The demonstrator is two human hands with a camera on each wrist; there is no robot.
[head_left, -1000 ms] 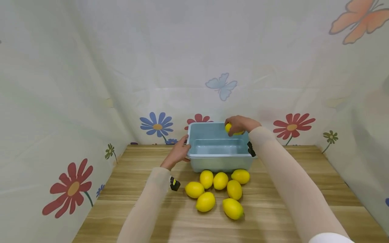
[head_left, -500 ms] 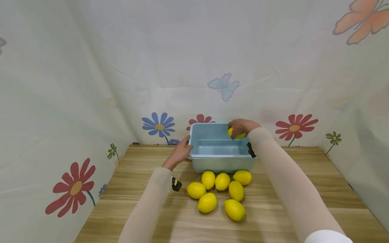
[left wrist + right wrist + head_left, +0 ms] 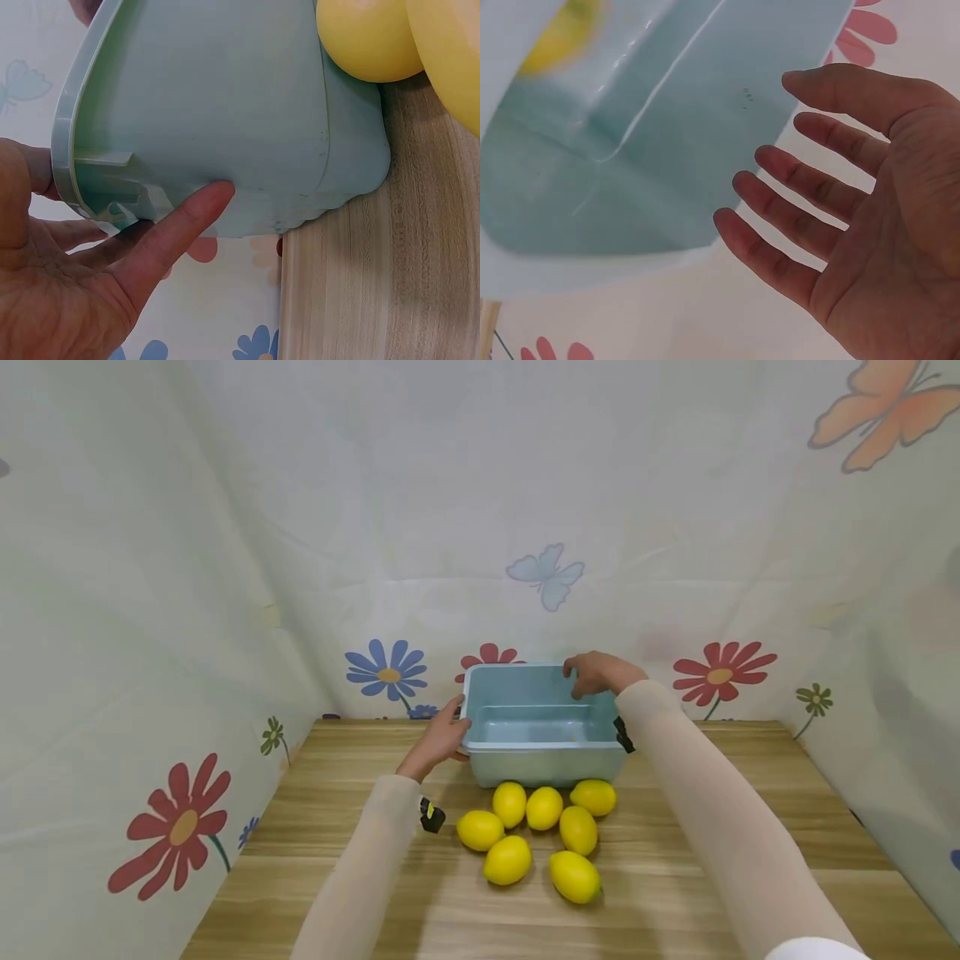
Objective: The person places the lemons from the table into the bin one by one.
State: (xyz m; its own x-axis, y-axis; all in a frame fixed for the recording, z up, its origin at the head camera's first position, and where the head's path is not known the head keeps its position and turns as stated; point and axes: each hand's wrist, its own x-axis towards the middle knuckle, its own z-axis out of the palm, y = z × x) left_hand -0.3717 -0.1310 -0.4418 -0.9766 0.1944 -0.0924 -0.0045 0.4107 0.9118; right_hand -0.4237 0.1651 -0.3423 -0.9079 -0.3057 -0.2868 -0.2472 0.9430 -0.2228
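A light blue plastic basin (image 3: 547,766) stands toward the back of the table. My left hand (image 3: 438,740) holds its left end, thumb at the rim and a finger (image 3: 191,217) along the outer wall in the left wrist view. Over the basin's back right corner is my right hand (image 3: 606,674), holding nothing; its fingers (image 3: 810,184) are spread in the right wrist view. One lemon (image 3: 564,36), blurred, lies inside the basin, mostly hidden behind the front wall in the head view. Several lemons (image 3: 507,860) lie on the table just in front of the basin.
The wood-grain table (image 3: 360,743) ends at a white curtain (image 3: 450,527) printed with flowers and butterflies, which encloses the back and both sides. Small black wrist devices (image 3: 432,816) show at each sleeve.
The right hand has let go of a lemon, which dropped into the basin, and its fingers have opened out. The left hand keeps its place at the basin's left end.
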